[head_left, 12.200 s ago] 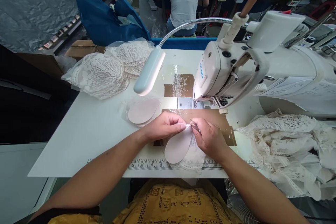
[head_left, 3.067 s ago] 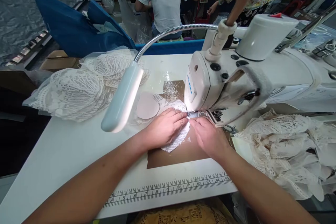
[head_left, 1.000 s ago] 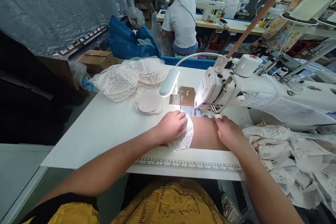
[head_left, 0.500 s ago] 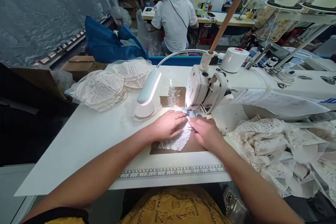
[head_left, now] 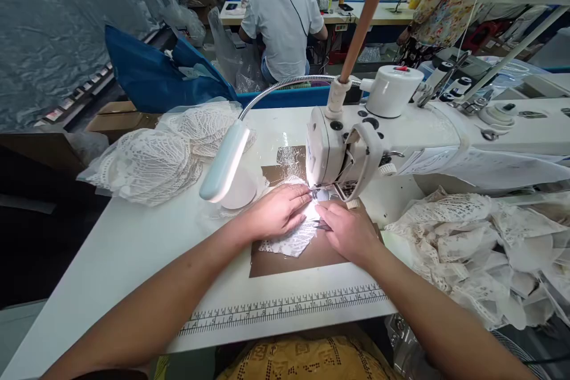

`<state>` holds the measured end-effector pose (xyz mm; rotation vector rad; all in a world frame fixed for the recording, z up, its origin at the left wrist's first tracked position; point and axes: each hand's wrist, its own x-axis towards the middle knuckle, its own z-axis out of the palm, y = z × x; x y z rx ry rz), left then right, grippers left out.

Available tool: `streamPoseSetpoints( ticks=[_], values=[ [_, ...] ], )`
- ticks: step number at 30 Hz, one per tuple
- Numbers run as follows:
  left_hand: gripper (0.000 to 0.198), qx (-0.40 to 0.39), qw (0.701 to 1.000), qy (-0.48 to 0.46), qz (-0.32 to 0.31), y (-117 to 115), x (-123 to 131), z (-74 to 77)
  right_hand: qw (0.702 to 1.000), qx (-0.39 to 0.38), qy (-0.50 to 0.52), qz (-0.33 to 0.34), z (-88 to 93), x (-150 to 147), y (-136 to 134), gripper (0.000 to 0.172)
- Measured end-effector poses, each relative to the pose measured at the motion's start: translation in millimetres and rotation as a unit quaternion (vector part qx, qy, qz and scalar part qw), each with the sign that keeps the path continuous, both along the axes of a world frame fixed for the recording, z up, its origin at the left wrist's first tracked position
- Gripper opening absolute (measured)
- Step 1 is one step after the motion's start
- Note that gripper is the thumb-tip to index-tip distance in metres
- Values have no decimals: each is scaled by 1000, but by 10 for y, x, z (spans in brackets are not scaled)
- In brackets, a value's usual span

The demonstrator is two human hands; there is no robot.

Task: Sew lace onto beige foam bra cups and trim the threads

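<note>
A white lace piece [head_left: 291, 244] lies under the needle area of the white sewing machine [head_left: 323, 151]. My left hand [head_left: 281, 209] rests flat on the lace, fingers stretched toward the presser foot. My right hand [head_left: 350, 228] is closed at the lace's right edge, close by the foot. Dark pointed blades of what look like thread snips [head_left: 322, 225] stick out from under its fingers; the handles are hidden in the palm. Brown covering [head_left: 280, 264] shows beneath the lace. The fingertips of both hands nearly meet at the foot.
Stacked lace cups [head_left: 149, 163] lie at the table's left, behind a lamp [head_left: 225, 160] on a bent neck. A heap of lace pieces [head_left: 463, 237] fills the right side. A printed ruler [head_left: 285, 309] runs along the front edge. A person [head_left: 282, 24] sits ahead.
The camera view has shifted slightly. The lace stays under both hands at the machine. Dark pointed blades now show beneath my right hand's fingers.
</note>
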<state>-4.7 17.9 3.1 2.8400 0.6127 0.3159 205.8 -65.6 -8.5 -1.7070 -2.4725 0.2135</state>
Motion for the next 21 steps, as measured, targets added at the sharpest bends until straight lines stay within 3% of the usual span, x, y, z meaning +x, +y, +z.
streamPoseSetpoints(
  ticks=[10, 21],
  values=[
    [36, 54, 999, 2, 2, -118, 14, -71, 1000, -9, 14, 3, 28, 15, -15, 44],
    [37, 41, 999, -7, 5, -5, 1, -32, 1000, 4, -27, -7, -33, -27, 22, 51]
  ],
)
